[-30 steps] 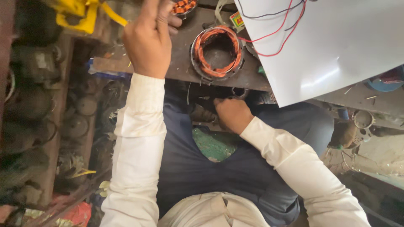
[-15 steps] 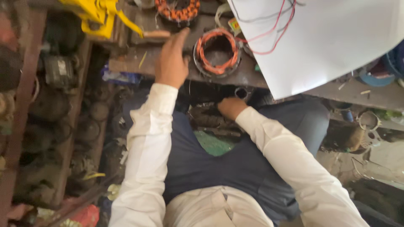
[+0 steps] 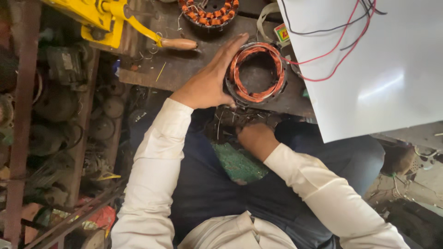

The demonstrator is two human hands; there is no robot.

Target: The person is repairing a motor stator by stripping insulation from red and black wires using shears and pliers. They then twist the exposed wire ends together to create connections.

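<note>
Steadying the copper-wound stator (image 3: 256,73) at the upper middle of the frame on the table (image 3: 184,69), the left hand (image 3: 210,80) rests with open fingers (image 3: 233,48) against its rim, while the right hand (image 3: 256,138) gropes below the table edge, its grip hidden, apparently fetching something.

At the top centre of the frame, the round dark-metal motor stator with copper-orange windings (image 3: 256,73) is showing bright orange coils inside a blackish ring. Above it, a second dark ring with orange-red coil bundles (image 3: 210,11) is glowing in the same tones. The yellow painted metal tool with a brown wooden handle (image 3: 121,23) is sitting upper left. A white glossy sheet (image 3: 369,69) is carrying red and black wires (image 3: 337,50). Lower centre, a green patch, possibly a board (image 3: 237,161), is showing between dark blue trousers and cream-white sleeves (image 3: 152,170).
</note>
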